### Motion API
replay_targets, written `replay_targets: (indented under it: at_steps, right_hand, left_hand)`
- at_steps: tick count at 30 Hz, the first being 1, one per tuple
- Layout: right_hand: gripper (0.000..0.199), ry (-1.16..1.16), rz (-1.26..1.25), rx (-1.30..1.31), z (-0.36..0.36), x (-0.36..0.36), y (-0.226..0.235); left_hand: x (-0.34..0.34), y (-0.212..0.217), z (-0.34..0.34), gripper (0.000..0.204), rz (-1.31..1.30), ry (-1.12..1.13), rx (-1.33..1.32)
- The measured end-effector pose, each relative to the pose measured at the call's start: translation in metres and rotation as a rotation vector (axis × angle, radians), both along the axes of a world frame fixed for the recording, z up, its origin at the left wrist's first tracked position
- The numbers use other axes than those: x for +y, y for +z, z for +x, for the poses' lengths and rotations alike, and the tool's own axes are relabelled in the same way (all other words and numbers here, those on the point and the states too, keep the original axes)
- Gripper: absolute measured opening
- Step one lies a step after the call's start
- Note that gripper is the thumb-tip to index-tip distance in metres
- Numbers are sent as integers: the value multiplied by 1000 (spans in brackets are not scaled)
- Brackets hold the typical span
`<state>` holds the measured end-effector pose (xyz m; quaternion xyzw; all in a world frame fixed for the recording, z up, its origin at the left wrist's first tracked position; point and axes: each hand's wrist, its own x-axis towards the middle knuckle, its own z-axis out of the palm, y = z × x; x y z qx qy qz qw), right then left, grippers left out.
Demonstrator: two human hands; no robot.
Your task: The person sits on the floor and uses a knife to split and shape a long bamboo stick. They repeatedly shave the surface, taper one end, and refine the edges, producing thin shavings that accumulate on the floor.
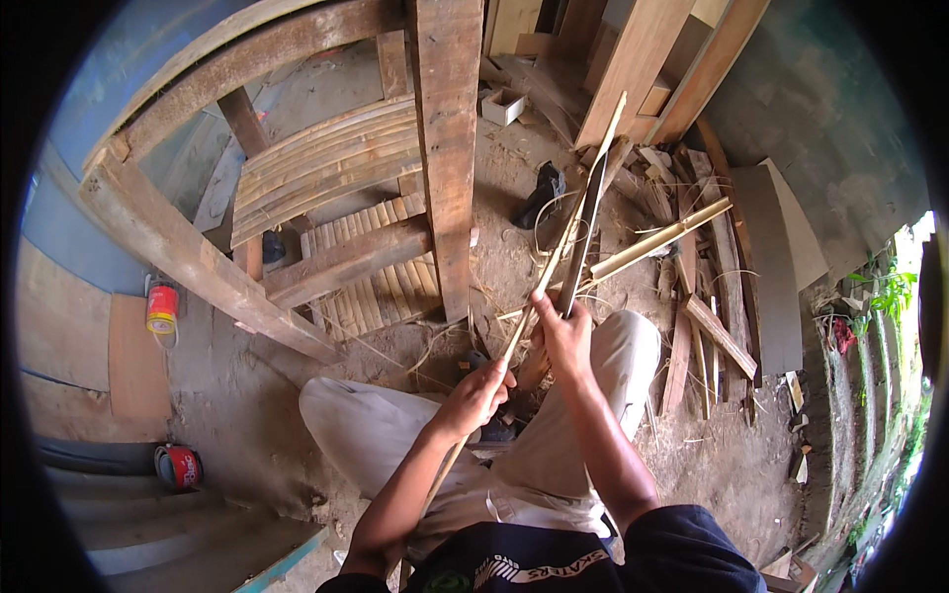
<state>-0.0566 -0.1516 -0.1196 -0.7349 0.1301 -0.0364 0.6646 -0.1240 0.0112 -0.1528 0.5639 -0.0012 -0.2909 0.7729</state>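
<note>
A long pale bamboo strip (521, 334) runs slantwise from my lap up toward the far right. My left hand (474, 400) is closed around its lower part, just above my lap. Farther up, my right hand (563, 338) grips a machete, whose long dark blade (583, 237) points away from me and lies along the strip. The fingers of that hand also touch the strip, and the machete's handle is mostly hidden inside the fist. A thin curled shaving (537, 235) hangs beside the strip.
A wooden frame (447, 148) with bamboo slats (331, 163) stands at left. A split bamboo piece (662, 237) and scrap wood (720, 336) lie at right. Red cans (161, 304) are at far left, a small box (503, 106) beyond, a dark boot-like thing (542, 193) mid-floor.
</note>
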Motion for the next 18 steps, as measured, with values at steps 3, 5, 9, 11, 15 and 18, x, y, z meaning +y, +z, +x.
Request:
replay_targets:
  at_steps: [3, 5, 9, 11, 15, 18]
  right_hand:
    - [40, 19, 48, -27, 15, -8, 1]
    - [40, -3, 79, -68, 25, -13, 1]
    - [44, -51, 32, -60, 42, -27, -4]
    - [48, -73, 28, -101, 44, -33, -12]
    - [39, -116, -259, -159, 20, -35, -36]
    - [32, 170, -523, -194, -6, -36, -45]
  left_hand:
    - [-5, -2, -11, 44, 231, 87, -201]
    - [-7, -4, -17, 42, 396, 131, -308]
    - [-7, -8, -25, 41, 459, 156, -340]
    - [-5, -11, -25, 41, 431, 164, -340]
    - [-2, -19, -17, 42, 445, 196, -350]
    - [-2, -23, -10, 44, 479, 209, -354]
